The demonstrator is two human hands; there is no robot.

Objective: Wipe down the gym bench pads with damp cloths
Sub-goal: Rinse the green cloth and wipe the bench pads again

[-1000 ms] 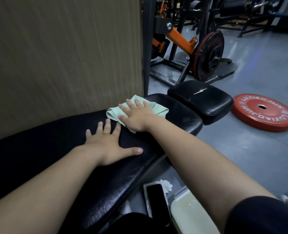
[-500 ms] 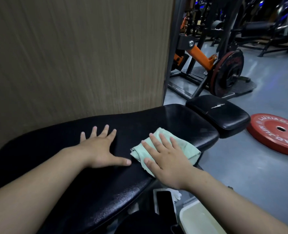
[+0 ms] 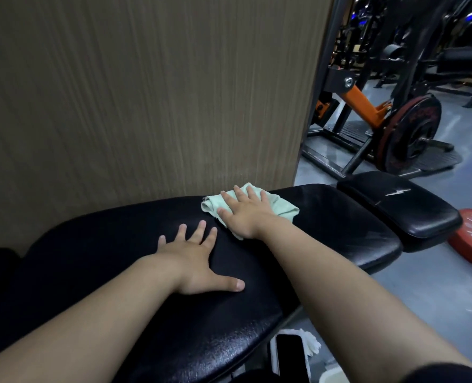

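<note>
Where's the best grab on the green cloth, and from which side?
Probably the bunched fold at the left edge of the cloth, pinched from above, coming from the left. That edge stands up in ridges off the bench pad; the rest lies flat, pressed under the right hand. The left hand, flat on the pad, is nearest.

Pale green cloth (image 3: 283,209) bunched on long black back pad (image 3: 339,226), far edge; scuffed seat pad (image 3: 406,214) beside its end.

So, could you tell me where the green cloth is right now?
In the head view, the green cloth lies on the far side of the long bench pad, by the wood panel, under the right hand and beyond the left hand.
</note>
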